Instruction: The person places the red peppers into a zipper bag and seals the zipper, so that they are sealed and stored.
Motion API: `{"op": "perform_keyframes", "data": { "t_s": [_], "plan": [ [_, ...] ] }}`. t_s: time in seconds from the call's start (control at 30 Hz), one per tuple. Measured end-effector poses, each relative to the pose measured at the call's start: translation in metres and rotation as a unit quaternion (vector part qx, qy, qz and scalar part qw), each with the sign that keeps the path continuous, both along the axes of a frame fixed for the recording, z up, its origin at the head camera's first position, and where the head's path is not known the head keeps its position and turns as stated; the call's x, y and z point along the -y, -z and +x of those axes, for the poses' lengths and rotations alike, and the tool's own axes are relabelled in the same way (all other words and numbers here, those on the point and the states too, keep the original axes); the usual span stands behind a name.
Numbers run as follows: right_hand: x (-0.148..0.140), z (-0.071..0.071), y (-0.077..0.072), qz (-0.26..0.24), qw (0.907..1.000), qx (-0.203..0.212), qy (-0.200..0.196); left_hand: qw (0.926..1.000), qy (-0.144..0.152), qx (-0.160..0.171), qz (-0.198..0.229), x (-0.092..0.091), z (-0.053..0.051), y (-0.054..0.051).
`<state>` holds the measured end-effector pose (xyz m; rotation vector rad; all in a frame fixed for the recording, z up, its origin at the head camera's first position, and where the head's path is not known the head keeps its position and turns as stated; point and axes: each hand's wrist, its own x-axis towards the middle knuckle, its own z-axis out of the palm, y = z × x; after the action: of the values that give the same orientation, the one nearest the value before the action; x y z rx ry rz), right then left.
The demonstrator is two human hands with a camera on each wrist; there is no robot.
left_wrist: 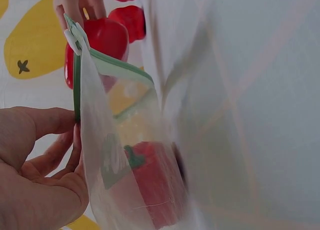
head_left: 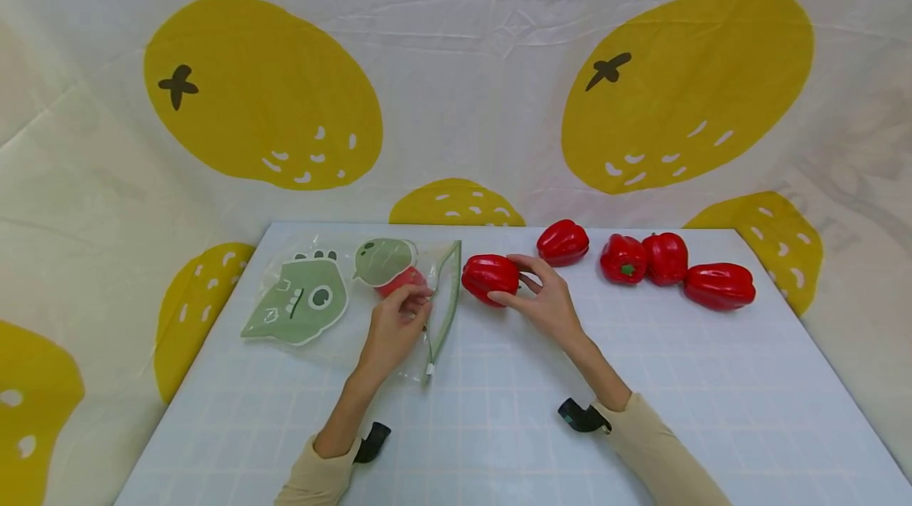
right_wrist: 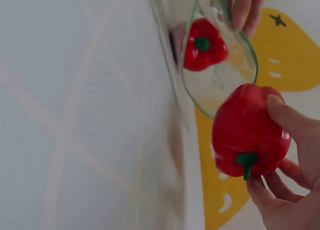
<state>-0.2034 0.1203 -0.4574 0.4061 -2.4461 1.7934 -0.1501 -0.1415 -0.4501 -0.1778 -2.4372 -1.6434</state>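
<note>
A clear zip bag with a green dinosaur print (head_left: 299,302) lies on the table, its green-edged mouth spread toward the right. My left hand (head_left: 396,325) pinches the mouth's edge between thumb and fingers. Inside the bag rests one red pepper (right_wrist: 204,44), seen through the plastic in the left wrist view (left_wrist: 152,185). My right hand (head_left: 545,302) holds another red pepper (head_left: 490,278) just outside the mouth, thumb on one side and fingers on the other. That pepper's green stem shows in the right wrist view.
Behind my right hand sits a red pepper (head_left: 563,243). Farther right, several more stand in a group, among them one lying on its side (head_left: 720,287). A white cloth with yellow fruit prints (head_left: 456,110) hangs behind the white table (head_left: 499,427).
</note>
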Motion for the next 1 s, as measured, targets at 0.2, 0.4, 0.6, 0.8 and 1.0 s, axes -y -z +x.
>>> {"op": "perform_keyframes", "data": {
  "t_s": [0.2, 0.4, 0.6, 0.8, 1.0],
  "plan": [
    [0.017, -0.004, 0.003, -0.008, 0.9996, 0.0, -0.026, 0.9999, -0.007, 0.007, -0.005, 0.0, 0.001, -0.001],
    [0.033, -0.006, 0.002, -0.007, 0.9989, -0.001, -0.046, 0.9997, -0.007, 0.021, -0.007, 0.0, 0.001, -0.002],
    [0.042, -0.012, 0.012, -0.011, 0.9979, -0.016, -0.061, 0.9999, 0.001, 0.013, -0.002, 0.0, 0.001, -0.002],
    [0.05, -0.015, 0.016, 0.003, 0.9973, -0.023, -0.07, 0.9999, -0.001, 0.013, -0.005, 0.0, 0.002, -0.003],
    [0.059, -0.019, 0.018, 0.031, 0.9949, -0.043, -0.086, 0.9998, 0.001, 0.015, -0.01, 0.0, 0.003, -0.004]
  ]
}}
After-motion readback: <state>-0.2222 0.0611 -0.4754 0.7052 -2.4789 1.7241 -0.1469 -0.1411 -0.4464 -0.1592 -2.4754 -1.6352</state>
